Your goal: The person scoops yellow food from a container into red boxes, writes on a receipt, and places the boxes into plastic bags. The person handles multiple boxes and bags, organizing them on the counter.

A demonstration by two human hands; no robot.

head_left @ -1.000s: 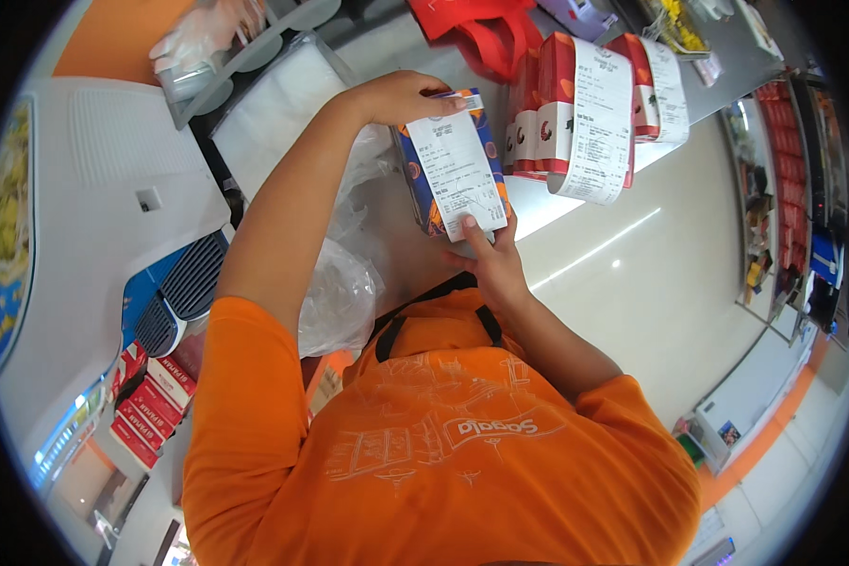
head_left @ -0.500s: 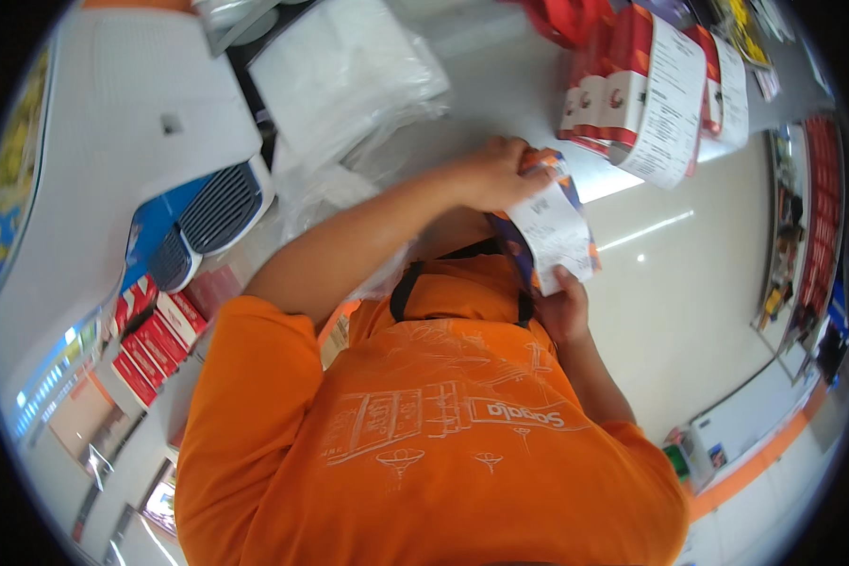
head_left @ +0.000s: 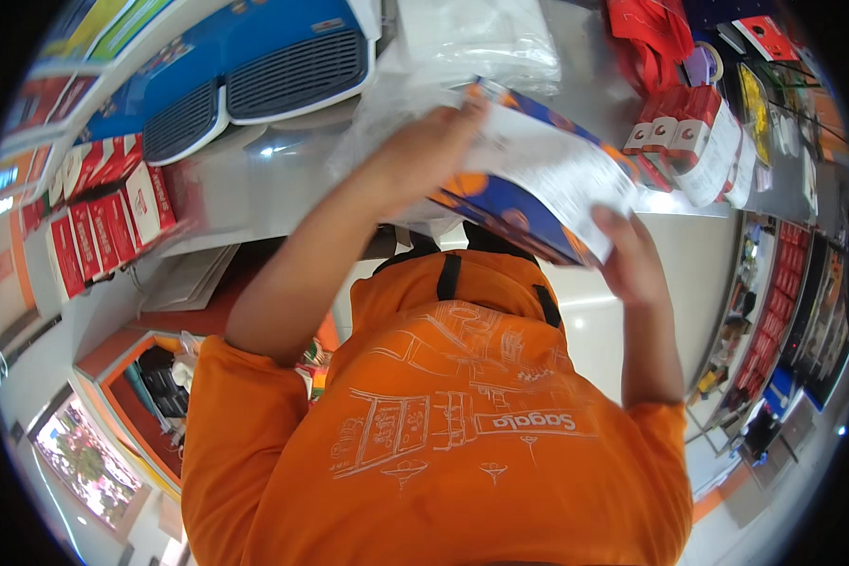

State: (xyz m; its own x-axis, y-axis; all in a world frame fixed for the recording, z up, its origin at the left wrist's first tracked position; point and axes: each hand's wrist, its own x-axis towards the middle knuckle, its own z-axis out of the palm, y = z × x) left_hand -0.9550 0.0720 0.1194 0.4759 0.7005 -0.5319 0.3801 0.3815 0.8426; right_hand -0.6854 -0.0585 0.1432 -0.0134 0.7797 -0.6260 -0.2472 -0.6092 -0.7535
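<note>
Between my hands is a blue-and-orange patterned box [head_left: 516, 219], held above the floor at the counter's edge. A long white printed slip [head_left: 547, 156] lies along its top face. My left hand [head_left: 434, 151] grips the far left end of the box and slip, thumb over the top. At the near right end, my right hand [head_left: 629, 253] pinches the slip's edge against the box, its fingers partly hidden and slightly blurred. Beyond the box, a stack of clear plastic bags [head_left: 476, 42] rests on the counter.
Red-and-white packs [head_left: 674, 132] with paper slips stand on the counter [head_left: 245, 184] at the right, by a red bag [head_left: 646, 38] and a tape roll [head_left: 706, 64]. At left are red boxes [head_left: 113, 222] and a blue-and-white machine with dark grilles [head_left: 297, 80].
The view has swung leftward and shows more of the counter. The box has come up closer and turned, with its slip showing at full length. Both hands have kept hold at opposite ends.
</note>
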